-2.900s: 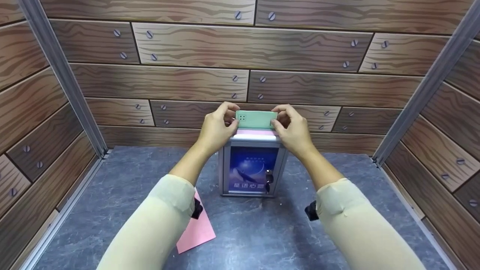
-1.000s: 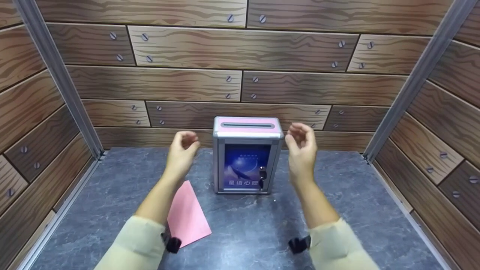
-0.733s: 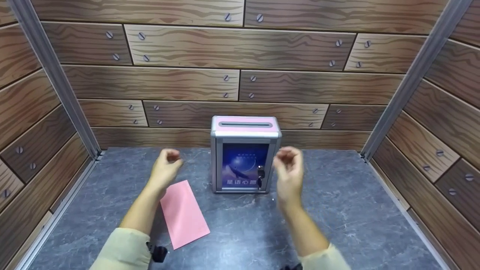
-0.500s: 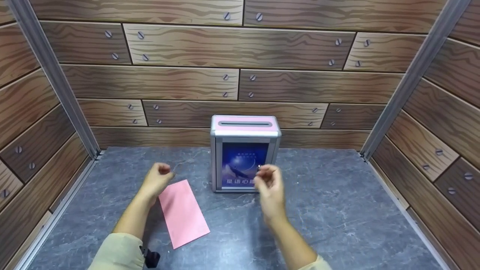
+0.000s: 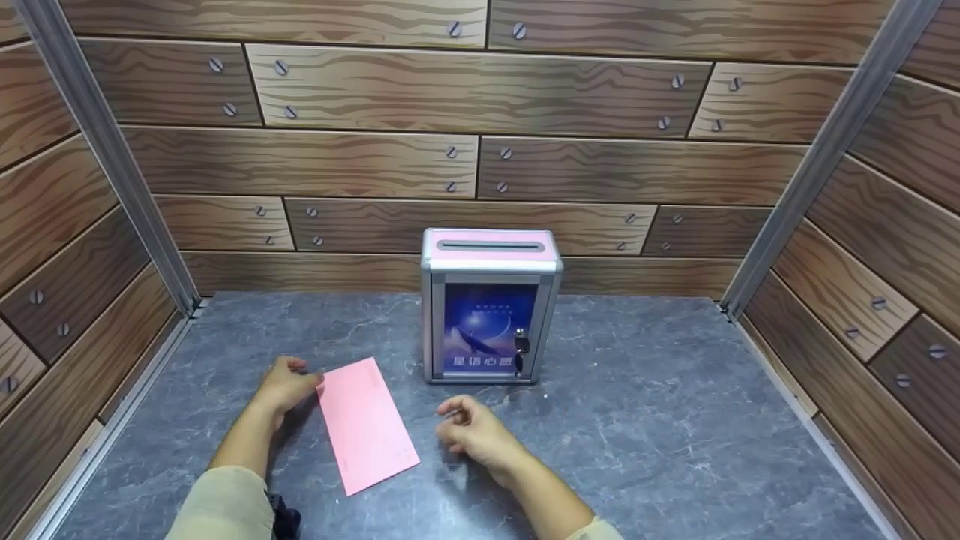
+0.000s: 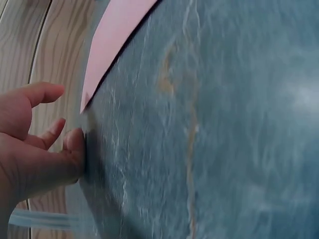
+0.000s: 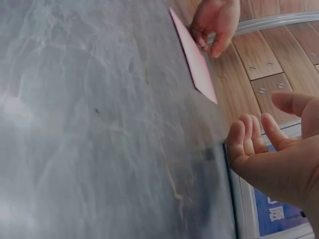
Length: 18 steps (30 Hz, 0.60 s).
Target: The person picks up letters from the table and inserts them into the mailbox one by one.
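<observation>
A flat pink envelope [image 5: 367,427] lies slanted on the grey marbled tabletop. At its far left corner is my left hand [image 5: 287,386], thumb toward the envelope; the left wrist view shows a small gap between the fingers [image 6: 47,92] and the pink paper [image 6: 112,42]. My right hand [image 5: 480,435] hovers right of the envelope, fingers loosely bent, holding nothing. Behind stands an upright silver-framed box [image 5: 491,307] with a slot [image 5: 491,246] in its pink top. Its blue front panel carries a lock with hanging keys [image 5: 520,352].
Wood-patterned walls [image 5: 480,165] enclose the back and both sides of the tabletop [image 5: 637,420]. Metal posts [image 5: 127,172] stand at the back corners. Part of the box's blue panel [image 7: 276,211] shows behind my right hand in the right wrist view.
Earlier both hands held a green envelope at the box's slot; it is out of sight now. Both hands have come down toward the pink envelope, the right one moving left across the box's front.
</observation>
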{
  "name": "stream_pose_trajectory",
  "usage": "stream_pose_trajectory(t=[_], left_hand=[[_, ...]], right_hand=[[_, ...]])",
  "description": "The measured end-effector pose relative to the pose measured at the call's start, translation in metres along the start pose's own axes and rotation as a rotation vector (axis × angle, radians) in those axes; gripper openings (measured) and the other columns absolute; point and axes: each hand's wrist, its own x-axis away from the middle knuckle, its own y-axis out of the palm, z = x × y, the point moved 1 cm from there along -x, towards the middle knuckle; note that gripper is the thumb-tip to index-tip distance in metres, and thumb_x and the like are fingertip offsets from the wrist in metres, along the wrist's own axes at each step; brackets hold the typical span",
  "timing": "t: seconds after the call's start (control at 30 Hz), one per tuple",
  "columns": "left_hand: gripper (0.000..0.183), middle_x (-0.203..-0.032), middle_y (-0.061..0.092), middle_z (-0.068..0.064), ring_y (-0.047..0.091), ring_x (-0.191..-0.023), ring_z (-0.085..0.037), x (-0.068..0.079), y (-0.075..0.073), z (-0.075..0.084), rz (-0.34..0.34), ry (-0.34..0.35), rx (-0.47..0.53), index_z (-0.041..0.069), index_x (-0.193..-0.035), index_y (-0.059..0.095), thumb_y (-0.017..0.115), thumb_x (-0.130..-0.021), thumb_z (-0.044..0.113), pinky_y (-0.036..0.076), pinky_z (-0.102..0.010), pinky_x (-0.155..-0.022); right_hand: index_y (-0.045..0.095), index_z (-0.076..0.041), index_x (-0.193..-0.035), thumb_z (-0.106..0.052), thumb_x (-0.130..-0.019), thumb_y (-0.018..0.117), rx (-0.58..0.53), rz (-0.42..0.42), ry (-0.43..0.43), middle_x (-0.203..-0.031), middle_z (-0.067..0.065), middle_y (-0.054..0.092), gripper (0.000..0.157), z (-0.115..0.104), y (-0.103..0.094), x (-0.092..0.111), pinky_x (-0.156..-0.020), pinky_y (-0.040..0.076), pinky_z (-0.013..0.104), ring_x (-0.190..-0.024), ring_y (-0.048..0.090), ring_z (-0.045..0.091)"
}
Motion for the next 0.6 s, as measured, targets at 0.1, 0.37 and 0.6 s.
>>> stream_pose_trajectory(t=[0.1,0.37,0.6], left_hand=[[0.07,-0.165,0.032,-0.038,0.037,-0.154,-0.056,-0.001,-0.002,-0.003,-0.016,-0.017,-0.007,-0.009,-0.158,0.028,0.061,-0.104,0.023,0.032,-0.064,-0.13],[0.068,-0.158,0.043,-0.039,0.046,-0.147,-0.055,-0.006,-0.003,-0.001,-0.011,0.007,-0.156,-0.009,-0.152,0.04,0.07,-0.099,0.022,0.041,-0.064,-0.125],[0.067,-0.153,0.049,-0.039,0.05,-0.142,-0.053,-0.007,-0.005,0.0,-0.033,0.019,-0.286,-0.01,-0.145,0.048,0.078,-0.097,0.026,0.043,-0.066,-0.121]], right_hand=[[0.06,0.004,-0.131,-0.005,-0.093,0.07,0.005,-0.033,0.019,-0.1,0.001,0.059,0.04,0.003,0.007,-0.005,-0.078,0.056,0.025,-0.087,0.061,0.013],[0.062,0.002,-0.127,-0.006,-0.092,0.076,0.148,-0.071,0.063,-0.094,0.0,0.061,0.038,0.008,0.02,-0.014,-0.07,0.048,0.022,-0.078,0.056,0.011],[0.065,-0.002,-0.11,-0.009,-0.086,0.086,0.343,-0.086,0.086,-0.085,-0.002,0.054,0.033,0.008,0.027,-0.017,-0.066,0.039,0.024,-0.076,0.049,0.013]])
